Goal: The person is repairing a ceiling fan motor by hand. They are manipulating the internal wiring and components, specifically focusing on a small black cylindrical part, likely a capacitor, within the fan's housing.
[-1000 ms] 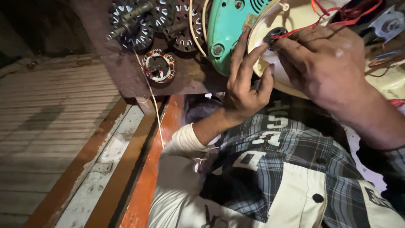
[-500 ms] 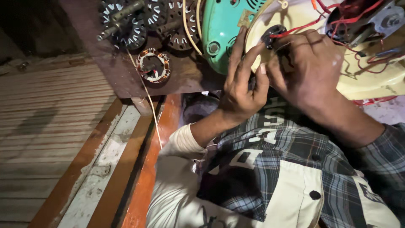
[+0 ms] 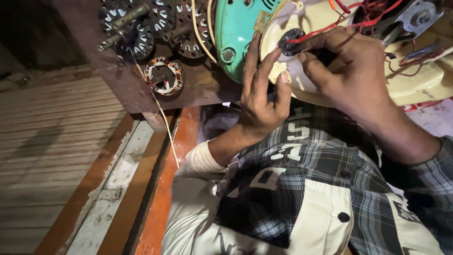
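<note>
A cream plastic fan housing [image 3: 424,85] with red wires [image 3: 363,14] lies on the dark wooden bench [image 3: 198,89] at the top right. My left hand [image 3: 262,94] presses its fingers against the housing's rim, beside a teal fan cover [image 3: 236,33]. My right hand [image 3: 349,71] pinches a small black round part [image 3: 289,40] on the housing, where a red wire ends. My checked shirt and lap fill the lower right.
Several wound motor stators with shafts [image 3: 137,26] sit at the bench's back left, and one copper-wound stator [image 3: 163,75] lies nearer. A thin pale cord [image 3: 163,123] hangs off the bench edge. An orange wooden frame [image 3: 165,189] and a slatted floor [image 3: 42,156] lie to the left.
The view has shifted down and right. My left fingers slid up along the housing rim, and my right hand moved closer onto the black part.
</note>
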Motion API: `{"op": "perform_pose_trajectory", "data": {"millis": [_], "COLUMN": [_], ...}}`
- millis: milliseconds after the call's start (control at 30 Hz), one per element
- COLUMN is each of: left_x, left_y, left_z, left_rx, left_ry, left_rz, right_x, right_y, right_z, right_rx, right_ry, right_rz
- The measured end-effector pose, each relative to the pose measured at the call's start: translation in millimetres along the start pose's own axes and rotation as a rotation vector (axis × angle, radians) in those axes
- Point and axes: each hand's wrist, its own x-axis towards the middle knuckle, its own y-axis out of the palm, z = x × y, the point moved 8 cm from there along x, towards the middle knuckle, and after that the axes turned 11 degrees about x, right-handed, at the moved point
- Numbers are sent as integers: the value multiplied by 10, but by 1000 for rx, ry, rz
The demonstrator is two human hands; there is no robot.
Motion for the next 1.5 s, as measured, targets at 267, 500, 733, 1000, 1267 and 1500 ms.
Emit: {"op": "perform_pose_trajectory", "data": {"millis": [267,500,733,1000,1267,1500], "left_x": [39,63,133,140,124,123], "left_y": [119,189,234,288,281,243], "left_z": [-81,-96,-98,-166,-207,-196], "left_rx": [26,7,18,20,13,-2], "left_ry": [-2,11,29,16,18,15], "left_rz": [-20,-24,-29,-42,-51,-44], "right_x": [-30,-15,-4,-42,52,111], "right_y": [-136,-182,-222,-315,-383,-286], "right_z": [290,119,118,243,369,361], "right_rx": [-209,-22,-131,-422,-646,-862], "right_ry": [-316,-242,-331,-562,-676,-640], "right_rz": [-22,-9,39,38,3,69]}}
